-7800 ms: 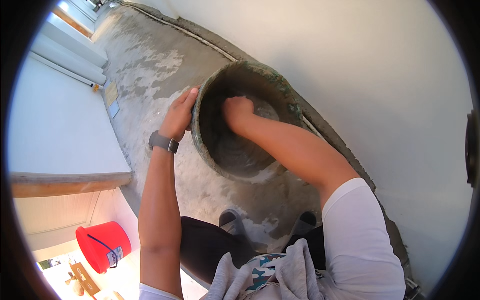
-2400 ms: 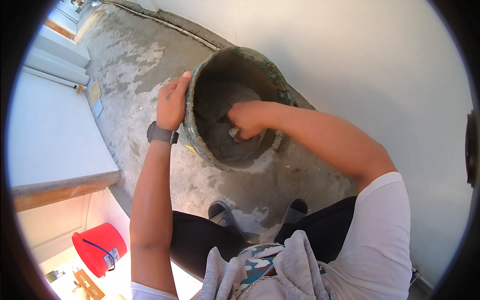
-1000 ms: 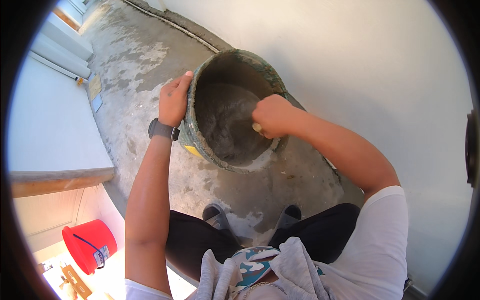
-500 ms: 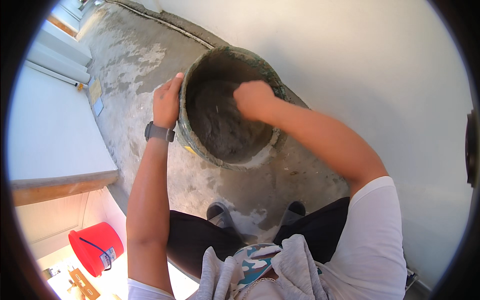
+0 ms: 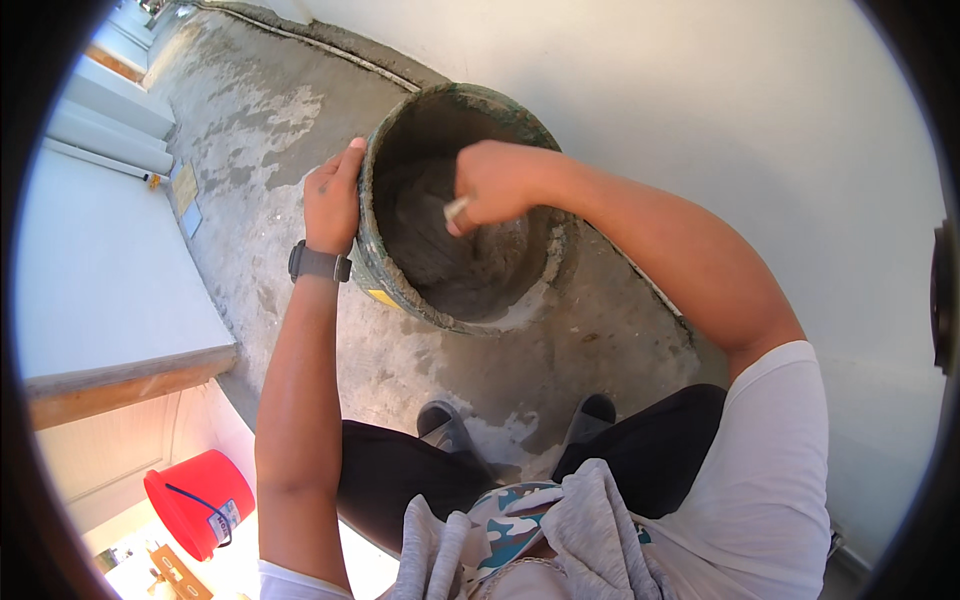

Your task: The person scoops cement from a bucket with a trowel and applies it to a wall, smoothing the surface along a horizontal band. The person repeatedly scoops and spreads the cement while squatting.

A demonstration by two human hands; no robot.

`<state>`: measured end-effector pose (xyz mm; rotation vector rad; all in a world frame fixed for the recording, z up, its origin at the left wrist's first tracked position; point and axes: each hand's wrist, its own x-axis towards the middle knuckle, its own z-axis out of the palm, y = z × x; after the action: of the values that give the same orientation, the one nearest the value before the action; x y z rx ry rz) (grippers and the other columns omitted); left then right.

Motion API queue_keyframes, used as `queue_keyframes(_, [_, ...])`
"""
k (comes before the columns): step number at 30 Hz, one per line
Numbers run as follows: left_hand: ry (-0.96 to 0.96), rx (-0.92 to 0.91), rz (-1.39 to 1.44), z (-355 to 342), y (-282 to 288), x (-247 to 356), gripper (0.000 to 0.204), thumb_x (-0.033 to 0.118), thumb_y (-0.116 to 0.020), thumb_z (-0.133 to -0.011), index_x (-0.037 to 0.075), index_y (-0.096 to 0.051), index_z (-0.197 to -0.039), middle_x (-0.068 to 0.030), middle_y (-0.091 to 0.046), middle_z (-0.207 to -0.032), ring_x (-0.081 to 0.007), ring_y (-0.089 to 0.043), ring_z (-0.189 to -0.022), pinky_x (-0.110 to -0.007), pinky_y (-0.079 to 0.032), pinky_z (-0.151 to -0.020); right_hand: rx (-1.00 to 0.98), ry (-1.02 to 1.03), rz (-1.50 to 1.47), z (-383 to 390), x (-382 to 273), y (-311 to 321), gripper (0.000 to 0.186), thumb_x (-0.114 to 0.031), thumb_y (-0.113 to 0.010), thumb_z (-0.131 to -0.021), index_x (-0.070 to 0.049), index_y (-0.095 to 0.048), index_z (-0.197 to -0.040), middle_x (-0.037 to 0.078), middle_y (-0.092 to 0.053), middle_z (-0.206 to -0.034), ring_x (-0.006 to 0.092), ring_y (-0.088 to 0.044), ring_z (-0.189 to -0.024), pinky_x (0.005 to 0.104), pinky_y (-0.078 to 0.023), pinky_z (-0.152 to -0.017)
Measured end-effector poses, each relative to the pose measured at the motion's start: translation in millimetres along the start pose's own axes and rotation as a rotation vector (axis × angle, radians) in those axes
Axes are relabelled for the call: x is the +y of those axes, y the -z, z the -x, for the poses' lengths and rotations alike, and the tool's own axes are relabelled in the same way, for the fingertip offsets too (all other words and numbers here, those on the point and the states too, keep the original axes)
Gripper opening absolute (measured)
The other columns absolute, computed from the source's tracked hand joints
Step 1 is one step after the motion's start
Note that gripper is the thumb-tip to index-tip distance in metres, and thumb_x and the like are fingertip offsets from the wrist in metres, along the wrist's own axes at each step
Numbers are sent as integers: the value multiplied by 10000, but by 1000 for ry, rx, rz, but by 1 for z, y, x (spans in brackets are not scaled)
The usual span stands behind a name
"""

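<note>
The half-curled left hand holds the mortar bucket beside it; the right hand is closed around a pale handle, grey mortar beneath.

I have the left hand touching the side of a big, dirty bucket. The right hand makes a fist inside it, with a pale stick poking out. I see gray mush in there.
</note>
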<state>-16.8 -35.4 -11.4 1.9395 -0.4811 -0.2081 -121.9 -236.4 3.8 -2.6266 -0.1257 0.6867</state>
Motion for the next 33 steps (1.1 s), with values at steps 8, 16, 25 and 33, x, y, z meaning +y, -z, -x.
queue_keyframes(8, [-19, -16, -28, 2, -6, -2, 488, 388, -578, -1004, -81, -713, -986, -75, -703, -823, -131, -584, -771, -310, -473, -762, 285, 140, 469, -41, -7, -51, 142, -113, -640, -797, -98, -775, -841, 106, -751, -880, 291, -731, -879, 411, -576, -737])
queue_keyframes(16, [-47, -30, -32, 3, -6, 3, 512, 414, -566, -1011, -74, -718, -997, -67, -708, -855, -125, -583, -790, -301, -471, -775, -240, 86, 95, -29, 6, -55, 383, -334, -766, -775, 41, -732, -842, 169, -727, -837, 333, -705, -851, 428, -546, -749])
queue_keyframes(25, [-68, 1, 19, -1, -5, -4, 480, 394, -596, -999, -70, -720, -1003, -70, -701, -803, -113, -574, -762, -298, -481, -756, 109, 133, 23, 73, 12, 31, 265, -306, -758, -798, -43, -732, -779, 127, -655, -661, 323, -652, -672, 436, -506, -622])
queue_keyframes(33, [-62, -26, -9, -1, -10, 1, 457, 370, -598, -1000, -72, -717, -996, -59, -698, -796, -103, -570, -751, -298, -483, -743, 323, -33, 480, 69, 1, 13, 169, -251, -748, -780, -94, -727, -721, 130, -681, -695, 334, -685, -699, 450, -539, -613])
